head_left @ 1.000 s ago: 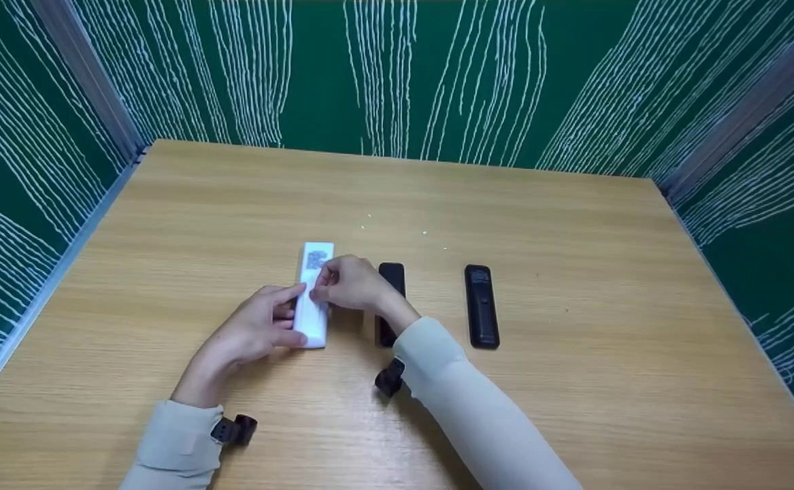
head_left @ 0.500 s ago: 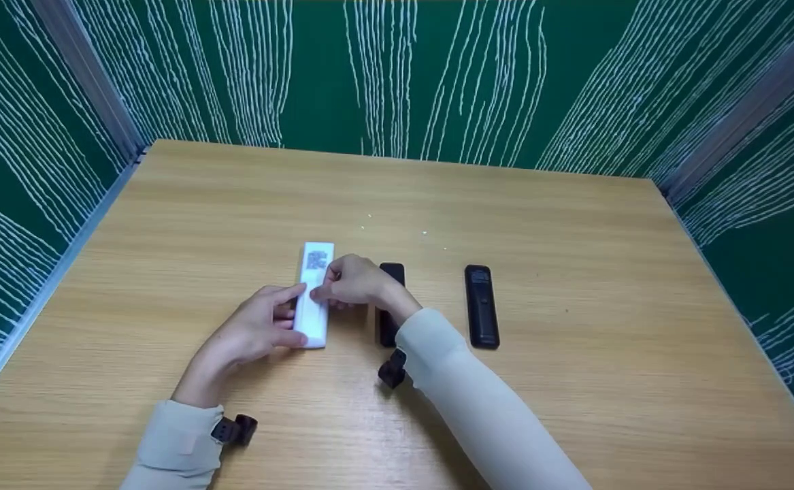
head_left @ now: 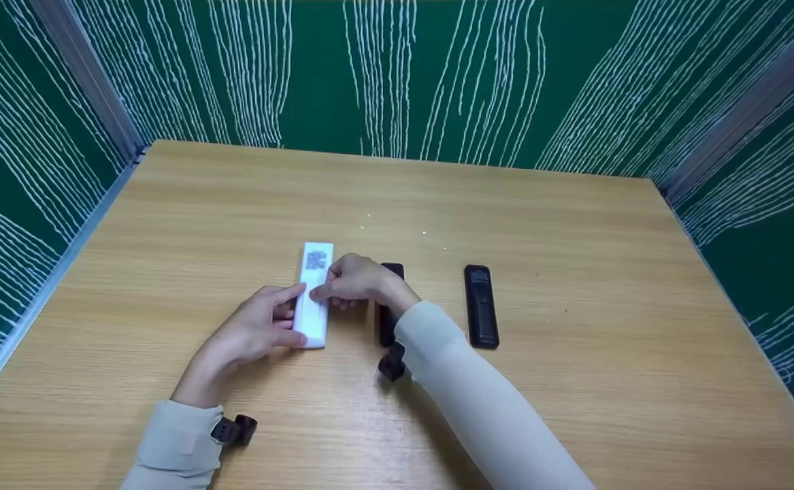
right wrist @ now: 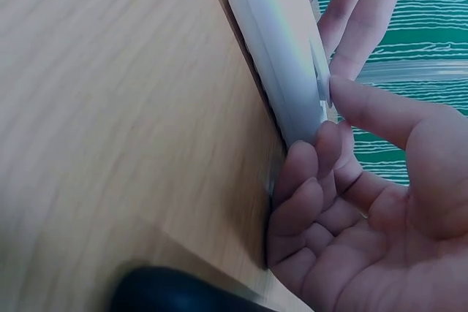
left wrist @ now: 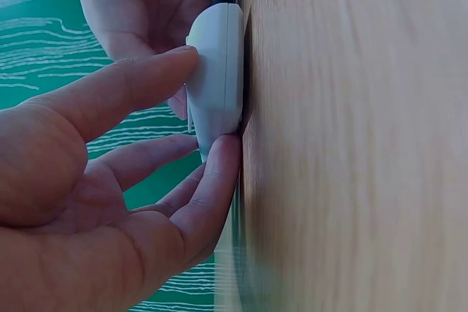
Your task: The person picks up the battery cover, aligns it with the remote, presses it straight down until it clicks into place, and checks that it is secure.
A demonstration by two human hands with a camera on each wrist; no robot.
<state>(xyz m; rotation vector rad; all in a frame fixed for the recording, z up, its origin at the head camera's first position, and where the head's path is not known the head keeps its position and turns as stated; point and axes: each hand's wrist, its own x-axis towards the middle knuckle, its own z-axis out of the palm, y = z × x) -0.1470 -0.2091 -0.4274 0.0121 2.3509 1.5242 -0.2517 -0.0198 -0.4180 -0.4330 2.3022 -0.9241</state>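
Note:
A white remote control (head_left: 312, 318) lies back side up on the table, a printed label near its far end. My left hand (head_left: 254, 327) holds it from the left, thumb at the near end and fingertips along its side. From the right, my right hand (head_left: 359, 280) has its thumb on the back, with the other fingers bent at the right edge. In the right wrist view a thin battery cover (right wrist: 319, 71) stands slightly raised from the remote's back, the thumb against its edge. The left wrist view shows the remote's near end, with the left thumb on it.
One black remote control (head_left: 388, 328) lies partly hidden under the right wrist. Another black remote control (head_left: 482, 306) is farther right. Small white specks dot the wooden table (head_left: 539, 401) beyond them. Green walls with white lines (head_left: 322, 75) enclose the back and sides.
My right index finger has drawn back from the label side, and the right wrist has shifted slightly. The thumb stays on the back. Left hand and white remote control have not moved.

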